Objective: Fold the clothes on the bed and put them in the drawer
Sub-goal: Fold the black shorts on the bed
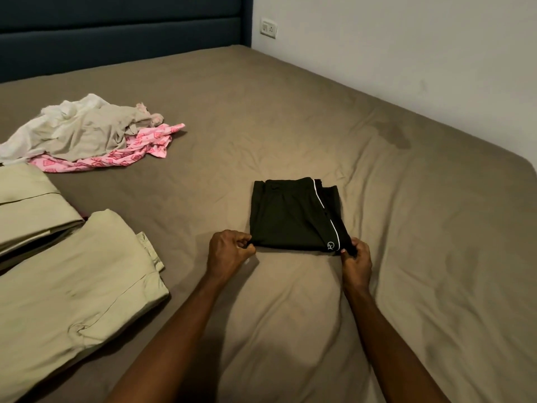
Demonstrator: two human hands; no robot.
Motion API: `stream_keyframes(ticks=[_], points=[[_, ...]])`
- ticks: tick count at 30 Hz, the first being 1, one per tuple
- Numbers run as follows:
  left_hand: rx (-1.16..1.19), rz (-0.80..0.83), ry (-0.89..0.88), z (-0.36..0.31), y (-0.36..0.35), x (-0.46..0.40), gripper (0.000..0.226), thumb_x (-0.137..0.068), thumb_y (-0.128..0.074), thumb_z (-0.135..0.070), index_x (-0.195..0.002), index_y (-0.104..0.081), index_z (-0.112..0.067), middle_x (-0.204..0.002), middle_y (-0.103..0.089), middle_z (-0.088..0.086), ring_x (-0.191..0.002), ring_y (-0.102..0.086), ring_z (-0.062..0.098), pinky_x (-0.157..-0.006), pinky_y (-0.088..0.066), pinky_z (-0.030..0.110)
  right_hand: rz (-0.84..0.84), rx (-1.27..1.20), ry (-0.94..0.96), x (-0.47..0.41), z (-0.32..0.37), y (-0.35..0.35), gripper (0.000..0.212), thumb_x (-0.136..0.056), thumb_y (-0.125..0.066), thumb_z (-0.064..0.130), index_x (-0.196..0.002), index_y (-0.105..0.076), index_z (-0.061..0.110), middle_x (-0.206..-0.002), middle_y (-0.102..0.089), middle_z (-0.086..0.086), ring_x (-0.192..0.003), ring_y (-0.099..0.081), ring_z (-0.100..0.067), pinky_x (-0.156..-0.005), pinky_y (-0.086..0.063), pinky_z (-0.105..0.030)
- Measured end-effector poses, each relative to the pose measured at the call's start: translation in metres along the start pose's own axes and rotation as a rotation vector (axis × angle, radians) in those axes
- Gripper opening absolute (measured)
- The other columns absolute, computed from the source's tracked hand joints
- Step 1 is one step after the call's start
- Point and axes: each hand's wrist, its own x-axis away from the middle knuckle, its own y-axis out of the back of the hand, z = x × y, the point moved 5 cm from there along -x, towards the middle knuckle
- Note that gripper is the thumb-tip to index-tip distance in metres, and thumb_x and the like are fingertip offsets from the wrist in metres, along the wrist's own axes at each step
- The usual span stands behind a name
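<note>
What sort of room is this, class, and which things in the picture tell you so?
Most likely a bedroom. A wide bed with a padded headboard fills the view, pillows lie on it, and both hands pinch folded dark shorts beside a heap of clothes.

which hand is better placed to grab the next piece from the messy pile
Left. The pile lies far left on the bed, on the left hand's side. The right hand would have to cross over the folded shorts. Both hands currently pinch the shorts' near corners.
</note>
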Motion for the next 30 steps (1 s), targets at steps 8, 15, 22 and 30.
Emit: stream_keyframes(ticks=[8,15,22,30], points=[[-0.065,0.105,0.041,0.039,0.057,0.032,0.025,-0.072,-0.088,-0.013,-0.096,-0.083,-0.016,-0.072,-0.073,-0.009,-0.062,-0.065,-0.001,-0.064,-0.052,0.009,0.369,0.194,0.403,0.072,0.036,0.009,0.028,-0.095,-0.057,0.014,-0.123,-0.061,0.014,-0.133,-0.05,0.0,-0.12,-0.051,0.003,-0.106,-0.041,-0.014],[-0.032,0.221,0.145,0.068,0.057,0.093,0.023,-0.078,-0.087,-0.018,-0.098,-0.077,-0.028,-0.078,-0.074,-0.012,-0.072,-0.069,0.002,-0.079,-0.062,0.029,0.242,0.586,0.565,0.12,0.026,0.026,0.045,-0.088,-0.054,0.015,-0.131,-0.056,0.002,-0.135,-0.052,-0.013,-0.12,-0.055,-0.032,-0.103,-0.045,-0.039],[-0.315,0.079,-0.105,0.054,0.041,0.117,0.079,-0.082,-0.078,-0.041,-0.152,-0.041,-0.037,-0.104,-0.056,-0.009,-0.09,-0.054,0.009,-0.074,-0.054,0.03,0.319,0.737,0.765,0.126,0.039,0.013,0.08,-0.077,-0.075,0.005,-0.152,-0.049,0.014,-0.155,-0.041,-0.021,-0.131,-0.05,-0.037,-0.105,-0.048,-0.05],[-0.41,-0.033,-0.231,0.042,0.031,0.111,0.043,-0.088,-0.075,-0.028,-0.131,-0.069,-0.025,-0.116,-0.063,0.007,-0.099,-0.063,0.025,-0.068,-0.055,0.035,0.389,0.515,0.587,0.103,0.051,0.01,0.048,-0.076,-0.072,0.002,-0.121,-0.068,0.02,-0.127,-0.048,0.002,-0.115,-0.052,-0.022,-0.084,-0.058,-0.046]])
